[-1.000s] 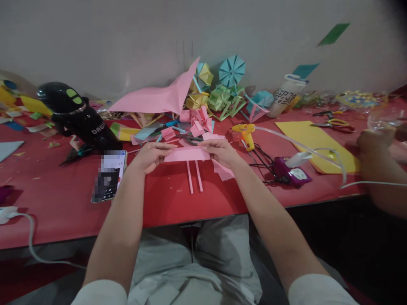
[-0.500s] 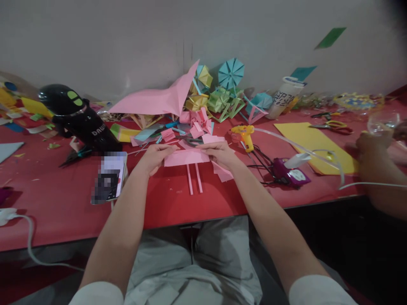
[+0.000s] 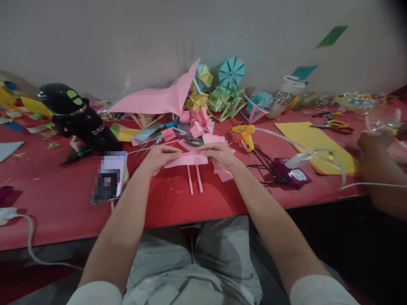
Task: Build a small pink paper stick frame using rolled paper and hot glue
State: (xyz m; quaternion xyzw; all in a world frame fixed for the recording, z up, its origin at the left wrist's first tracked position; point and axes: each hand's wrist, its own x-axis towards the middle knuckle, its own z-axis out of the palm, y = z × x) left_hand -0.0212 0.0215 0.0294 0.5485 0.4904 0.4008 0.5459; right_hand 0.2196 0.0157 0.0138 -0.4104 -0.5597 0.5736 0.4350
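A strip of pink paper (image 3: pixel 190 159) is stretched between my two hands, just above the red tabletop. My left hand (image 3: pixel 161 157) pinches its upper edge on the left. On the other side my right hand (image 3: pixel 219 155) grips the same edge, with fingertips close to those of the left. The upper edge looks folded or rolled, though the fingers hide part of it. Below the strip two thin pink paper sticks (image 3: pixel 194 180) lie side by side. Beyond my hands sit cut pink paper pieces (image 3: pixel 199 120), and scissors partly covered by paper.
A yellow glue gun (image 3: pixel 244 135) and a purple power adapter (image 3: pixel 291 173) with cables lie to the right, beside yellow paper (image 3: pixel 321 148) and scissors (image 3: pixel 337 126). On the left are a phone (image 3: pixel 110 176) and a black bottle (image 3: pixel 81 118). Another person's hand (image 3: pixel 375 146) is far right.
My fingertips have moved closer together along the paper's upper edge, the right hand sliding slightly left. The two sticks stay in place.
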